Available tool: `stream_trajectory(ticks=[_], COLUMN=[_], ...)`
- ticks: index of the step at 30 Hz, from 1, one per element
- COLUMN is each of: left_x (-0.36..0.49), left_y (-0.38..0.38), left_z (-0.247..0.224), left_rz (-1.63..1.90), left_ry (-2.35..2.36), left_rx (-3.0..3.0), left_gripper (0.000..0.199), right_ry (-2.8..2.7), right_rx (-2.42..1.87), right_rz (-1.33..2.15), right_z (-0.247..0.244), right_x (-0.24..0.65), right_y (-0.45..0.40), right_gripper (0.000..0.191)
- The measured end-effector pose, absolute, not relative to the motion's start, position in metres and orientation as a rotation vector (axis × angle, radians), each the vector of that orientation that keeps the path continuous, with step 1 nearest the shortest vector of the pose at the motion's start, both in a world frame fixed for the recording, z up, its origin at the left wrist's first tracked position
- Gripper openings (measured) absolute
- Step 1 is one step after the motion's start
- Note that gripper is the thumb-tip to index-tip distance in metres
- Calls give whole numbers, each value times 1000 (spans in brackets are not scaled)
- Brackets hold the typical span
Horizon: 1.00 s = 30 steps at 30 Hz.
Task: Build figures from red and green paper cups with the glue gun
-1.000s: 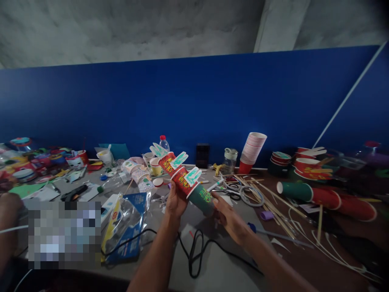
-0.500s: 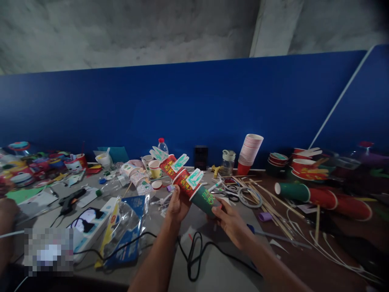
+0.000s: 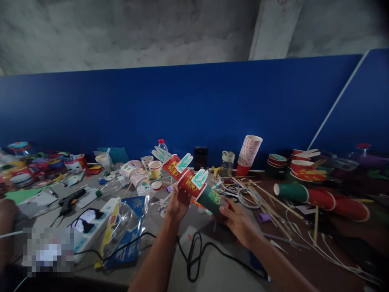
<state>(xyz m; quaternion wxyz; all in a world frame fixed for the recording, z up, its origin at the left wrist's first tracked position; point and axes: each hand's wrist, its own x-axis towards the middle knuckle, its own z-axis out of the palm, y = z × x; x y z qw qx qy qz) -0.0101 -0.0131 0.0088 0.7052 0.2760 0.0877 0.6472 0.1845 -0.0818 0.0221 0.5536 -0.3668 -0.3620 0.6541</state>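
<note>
Gripping a cup chain point(image 3: 191, 183), the left hand point(image 3: 177, 206) curls round its middle, the right hand point(image 3: 238, 223) its green end point(image 3: 212, 198), cups point(image 3: 172, 167) and tabs point(image 3: 199, 179) already joined, seemingly none left loose.

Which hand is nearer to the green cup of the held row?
Right. The right hand grips the green cup at its lower end; the left hand holds the middle red cup.
</note>
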Motion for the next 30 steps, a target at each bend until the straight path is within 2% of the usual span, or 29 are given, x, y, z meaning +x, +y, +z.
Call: stream_trajectory(ticks=[5,17,23,30], left_x=[-15,-14,-13,-13], left_y=[-15,-16,-15,-16], left_z=[16,11,8,2], left_rz=[1461,1451,1466,1390], left_ry=[162,221,265,208], left_rx=[601,627,621,738], left_gripper=[39,37,25,47], right_ry=[-878,-735,-758,-787], right_rx=[-863,-984,-953,-914], right_rz=[1522,1641,1716,1785], right_z=[30,35,28,30], right_x=[201,232,239,239], right_y=[-75,-68,-62,-56], right_gripper=[48,18,17,20])
